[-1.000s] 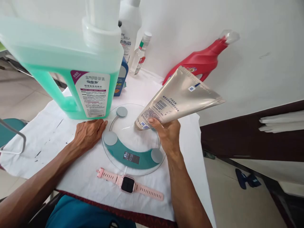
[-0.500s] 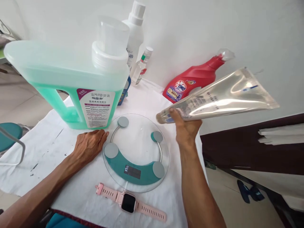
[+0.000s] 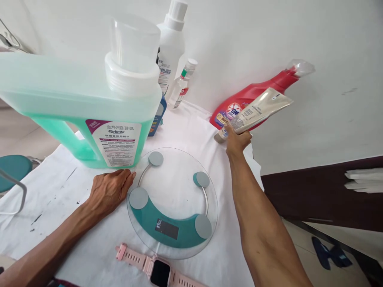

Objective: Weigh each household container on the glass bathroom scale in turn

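Fingers (image 3: pixel 230 133) of our R hand (image 3: pixel 238 141) grasp the gold, flat-ended tube (image 3: pixel 259 111) in front of the red plastic btl (image 3: pixel 253 92); best grip firmly w/o squeezing. L hand (image 3: pixel 110 188): can't tell if clenched.

Near the near edge of the desk (image 3: pixel 224 251): pink watch (image 3: pixel 160 272), screen up and dark, strap spread to both sides, right end cut off from view. Toward the far edge: white bottle (image 3: pixel 173 44), upright, lower part hidden; just right of it, clear bottle (image 3: pixel 179 89) with white cap; in front, blue pack (image 3: pixel 157 119), only partly visible. At the far right corner, close to the wall (image 3: pixel 254 32): red bottle (image 3: pixel 249 91), clear cap, label partly covered. Beyond the left edge: teal stool (image 3: pixel 14 171). Beyond the right edge, on the floor (image 3: pixel 295 235): dark blue slippers (image 3: pixel 332 255).
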A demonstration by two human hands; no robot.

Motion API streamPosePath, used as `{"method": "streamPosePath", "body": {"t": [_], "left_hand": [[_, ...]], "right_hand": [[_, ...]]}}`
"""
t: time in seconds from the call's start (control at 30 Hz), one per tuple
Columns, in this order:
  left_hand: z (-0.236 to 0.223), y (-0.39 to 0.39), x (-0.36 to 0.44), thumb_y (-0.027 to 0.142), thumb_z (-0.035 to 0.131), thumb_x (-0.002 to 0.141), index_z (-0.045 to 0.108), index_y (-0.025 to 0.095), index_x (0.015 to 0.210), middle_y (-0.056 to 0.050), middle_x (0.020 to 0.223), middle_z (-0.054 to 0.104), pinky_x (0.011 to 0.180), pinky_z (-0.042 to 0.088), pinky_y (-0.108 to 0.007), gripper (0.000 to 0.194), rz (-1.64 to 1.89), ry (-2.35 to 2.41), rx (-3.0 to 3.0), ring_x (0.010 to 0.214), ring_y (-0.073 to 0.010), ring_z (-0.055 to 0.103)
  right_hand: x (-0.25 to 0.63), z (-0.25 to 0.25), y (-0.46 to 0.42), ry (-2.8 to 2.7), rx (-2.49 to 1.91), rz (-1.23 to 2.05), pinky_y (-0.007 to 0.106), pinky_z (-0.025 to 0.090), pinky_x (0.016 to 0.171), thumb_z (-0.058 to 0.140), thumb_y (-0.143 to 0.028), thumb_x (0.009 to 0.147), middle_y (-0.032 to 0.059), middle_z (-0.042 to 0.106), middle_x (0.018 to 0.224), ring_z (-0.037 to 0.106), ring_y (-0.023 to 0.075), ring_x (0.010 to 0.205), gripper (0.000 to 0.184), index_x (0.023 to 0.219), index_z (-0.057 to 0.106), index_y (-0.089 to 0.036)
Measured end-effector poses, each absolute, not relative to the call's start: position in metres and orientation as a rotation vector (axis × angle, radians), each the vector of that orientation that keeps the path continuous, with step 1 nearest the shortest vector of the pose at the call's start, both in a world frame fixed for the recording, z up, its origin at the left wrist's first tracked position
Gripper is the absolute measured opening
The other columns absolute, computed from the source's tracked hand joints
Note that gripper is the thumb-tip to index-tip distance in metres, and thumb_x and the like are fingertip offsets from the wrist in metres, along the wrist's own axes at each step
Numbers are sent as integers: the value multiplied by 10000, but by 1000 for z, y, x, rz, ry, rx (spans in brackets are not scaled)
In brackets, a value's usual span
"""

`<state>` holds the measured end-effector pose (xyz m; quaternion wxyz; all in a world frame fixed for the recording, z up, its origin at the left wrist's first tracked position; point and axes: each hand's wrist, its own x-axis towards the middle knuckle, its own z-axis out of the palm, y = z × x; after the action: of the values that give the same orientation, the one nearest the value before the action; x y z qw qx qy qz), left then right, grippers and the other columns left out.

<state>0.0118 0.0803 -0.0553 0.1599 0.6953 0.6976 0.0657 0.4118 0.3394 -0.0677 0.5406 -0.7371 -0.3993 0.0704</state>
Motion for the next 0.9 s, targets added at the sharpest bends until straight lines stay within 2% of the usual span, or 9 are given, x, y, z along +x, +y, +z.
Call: {"method": "streamPosePath", "body": {"t": [0.1, 0.23, 0.33, 0.47, 0.57, 0.63, 0.77, 0.83, 0.9], "left_hand": [[-57, 80, 11, 467, 313, 1096, 596, 207, 761, -93, 773, 774, 598, 186, -314, 510, 227, 1979, 2003, 653, -205, 648], [-58, 79, 11, 470, 310, 1099, 597, 207, 761, -91, 779, 777, 599, 189, -315, 516, 256, 1948, 2016, 655, -209, 653], [-57, 79, 10, 465, 324, 1099, 603, 208, 770, -94, 797, 784, 600, 190, -318, 503, 272, 1943, 2009, 664, -216, 664], [-57, 79, 10, 445, 344, 1102, 609, 209, 779, -93, 792, 777, 600, 197, -319, 480, 280, 1933, 1994, 657, -214, 662], [-58, 78, 11, 429, 352, 1105, 611, 208, 774, -89, 792, 780, 598, 198, -320, 475, 280, 1927, 1995, 658, -211, 661], [-58, 78, 12, 421, 358, 1107, 618, 207, 782, -88, 808, 789, 600, 199, -319, 469, 274, 1928, 1992, 669, -213, 672], [-57, 79, 13, 421, 358, 1115, 626, 203, 799, -94, 832, 798, 606, 194, -321, 468, 218, 1947, 1990, 708, -230, 700], [-57, 79, 13, 421, 359, 1119, 625, 202, 802, -96, 838, 801, 610, 192, -324, 468, 204, 1947, 1990, 720, -235, 705], [-56, 79, 12, 418, 363, 1122, 625, 201, 804, -97, 839, 802, 612, 196, -325, 466, 214, 1932, 1986, 717, -235, 703]], "right_hand": [[413, -70, 349, -905, -1748, 178, 496, 636, 1065, 891, -377, 783, 112, 810, 1194, 780, 301, 1133, 374, 1065, 741, -184], [409, -74, 353, -896, -1729, 172, 503, 601, 1117, 857, -365, 824, 139, 790, 1252, 767, 304, 1182, 380, 1119, 711, -175], [404, -77, 351, -914, -1718, 191, 503, 592, 1130, 849, -379, 832, 123, 781, 1234, 756, 298, 1189, 381, 1114, 677, -190], [400, -75, 334, -917, -1719, 196, 503, 615, 1096, 879, -363, 778, 106, 733, 1208, 739, 286, 1143, 438, 1065, 579, -221], [397, -65, 307, -899, -1718, 103, 567, 582, 1141, 898, -336, 723, 135, 647, 1295, 692, 308, 1181, 510, 1017, 488, -262], [390, -53, 288, -943, -1685, 39, 560, 576, 1149, 894, -333, 722, 117, 610, 1329, 671, 294, 1184, 516, 1013, 471, -286], [354, -28, 286, -1362, -1453, 52, 513, 610, 1048, 829, -443, 838, 42, 640, 1156, 679, 246, 1060, 392, 1053, 538, -294], [327, -24, 310, -1520, -1367, 175, 519, 594, 1053, 866, -508, 814, 62, 651, 1217, 683, 262, 1148, 505, 1141, 555, -282], [300, -28, 347, -1592, -1343, 309, 553, 545, 1129, 938, -567, 733, 124, 608, 1428, 623, 306, 1362, 774, 1320, 523, -282]]}}
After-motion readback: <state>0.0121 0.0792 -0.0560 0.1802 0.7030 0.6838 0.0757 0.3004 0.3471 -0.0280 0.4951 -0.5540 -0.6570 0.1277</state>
